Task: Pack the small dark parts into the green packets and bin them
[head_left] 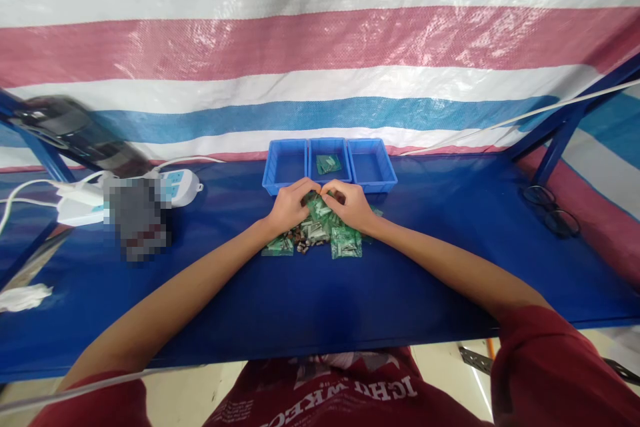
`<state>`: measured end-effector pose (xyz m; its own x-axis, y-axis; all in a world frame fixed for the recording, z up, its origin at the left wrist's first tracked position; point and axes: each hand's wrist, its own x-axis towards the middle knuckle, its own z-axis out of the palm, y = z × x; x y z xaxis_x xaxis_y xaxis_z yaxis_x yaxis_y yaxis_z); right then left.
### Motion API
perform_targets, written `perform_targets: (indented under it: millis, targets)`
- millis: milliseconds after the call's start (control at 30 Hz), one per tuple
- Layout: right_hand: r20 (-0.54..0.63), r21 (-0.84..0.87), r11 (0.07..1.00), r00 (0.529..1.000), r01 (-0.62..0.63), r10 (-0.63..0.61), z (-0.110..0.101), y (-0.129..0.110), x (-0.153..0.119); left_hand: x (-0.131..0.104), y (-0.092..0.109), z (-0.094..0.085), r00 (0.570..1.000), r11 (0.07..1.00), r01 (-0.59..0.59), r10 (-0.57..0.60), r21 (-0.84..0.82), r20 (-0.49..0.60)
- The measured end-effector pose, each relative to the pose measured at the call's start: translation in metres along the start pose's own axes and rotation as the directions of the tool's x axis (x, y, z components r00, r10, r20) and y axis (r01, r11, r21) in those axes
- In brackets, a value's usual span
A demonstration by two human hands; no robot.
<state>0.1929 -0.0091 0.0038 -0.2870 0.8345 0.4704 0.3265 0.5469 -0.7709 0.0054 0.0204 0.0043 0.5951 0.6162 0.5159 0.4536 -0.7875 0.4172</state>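
Note:
My left hand and my right hand meet above the middle of the blue table. Their fingertips pinch the upper edge of a small green plastic bag, which hangs between them. Under and around it lies a heap of small pale and brown pieces, too small to name. Other green bags with pale pieces inside lie about the heap: one bag is in front of my right hand, another bag is below my left wrist.
Behind my hands stand three blue bins side by side: a left bin, a middle bin with one green bag in it, and a right bin. White power strips lie left, beside a pixelated dark object. Glasses are far right.

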Motion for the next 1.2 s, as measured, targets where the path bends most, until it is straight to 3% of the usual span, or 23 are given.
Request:
perform_targets:
  millis: [1200]
  targets:
    - [-0.002, -0.03, 0.999, 0.999, 0.032, -0.032, 0.0003, 0.0036, 0.0, 0.0007, -0.0005, 0.0013, 1.0, 1.0, 0.005, -0.004, 0.011, -0.012]
